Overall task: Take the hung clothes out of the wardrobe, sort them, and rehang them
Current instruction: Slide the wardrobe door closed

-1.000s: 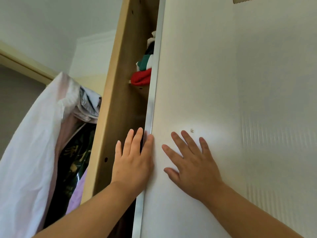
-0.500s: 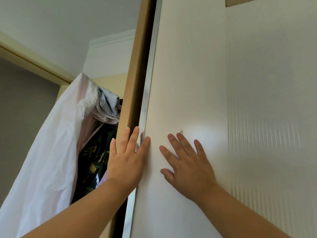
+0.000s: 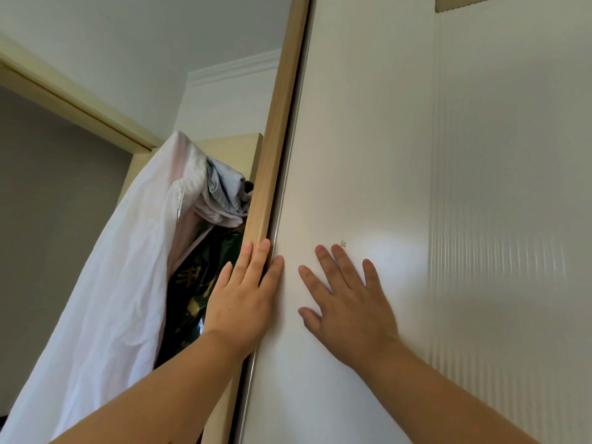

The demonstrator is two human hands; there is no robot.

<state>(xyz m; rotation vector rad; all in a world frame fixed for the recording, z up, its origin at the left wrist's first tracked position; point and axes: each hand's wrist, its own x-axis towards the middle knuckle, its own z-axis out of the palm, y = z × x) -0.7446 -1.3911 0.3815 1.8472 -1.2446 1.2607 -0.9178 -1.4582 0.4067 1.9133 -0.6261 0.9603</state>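
Note:
The white sliding wardrobe door [image 3: 368,129] fills the right of the head view, its metal edge strip against the light wooden wardrobe frame [image 3: 275,149]. My left hand [image 3: 245,298] lies flat with straight fingers on the door's left edge and the frame. My right hand [image 3: 347,298] presses flat on the door panel, fingers spread. To the left of the frame hang clothes: a white garment [image 3: 105,299], a grey-white bundle [image 3: 221,193] and a dark green patterned piece [image 3: 198,283]. The wardrobe's inside is hidden.
A ribbed white panel [image 3: 512,219] covers the far right. A grey wall [image 3: 48,219] and a pale door frame [image 3: 64,97] stand at the left, with the ceiling and its cornice [image 3: 230,68] above.
The sliding door has moved left under both hands. The gap that showed a shelf with red and green folded clothes has closed against the frame.

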